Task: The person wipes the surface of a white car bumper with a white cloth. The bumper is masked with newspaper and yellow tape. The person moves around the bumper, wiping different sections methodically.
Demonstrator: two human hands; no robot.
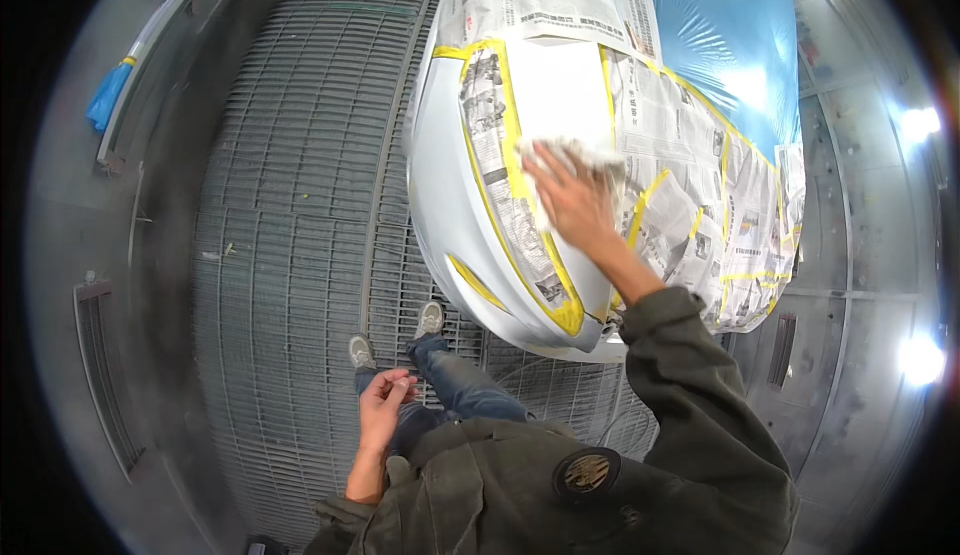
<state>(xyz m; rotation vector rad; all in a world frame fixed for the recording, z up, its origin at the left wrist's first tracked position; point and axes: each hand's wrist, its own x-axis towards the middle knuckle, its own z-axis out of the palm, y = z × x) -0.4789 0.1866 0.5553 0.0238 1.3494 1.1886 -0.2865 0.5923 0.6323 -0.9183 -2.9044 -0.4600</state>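
My right hand [574, 198] presses a crumpled white cloth [600, 157] flat against a white body panel [562, 97] of a car, its fingers spread over the cloth. Newspaper masking sheets [671, 127] edged with yellow masking tape [517, 134] surround that panel. A narrow strip of newspaper [495, 150] lies between it and the pale grey bumper [442, 210]. My left hand [382, 408] hangs low before my body, away from the car, with fingers curled and thumb near the fingertips; whether it holds anything small is not clear.
Blue plastic film [720, 37] covers the car farther back. Metal floor grating [300, 180] lies underfoot, with a thin hose or cable [626, 420] near the bumper. A rail on the left wall bears a blue wrapped item [111, 97]. Bright lamps [921, 360] shine at the right wall.
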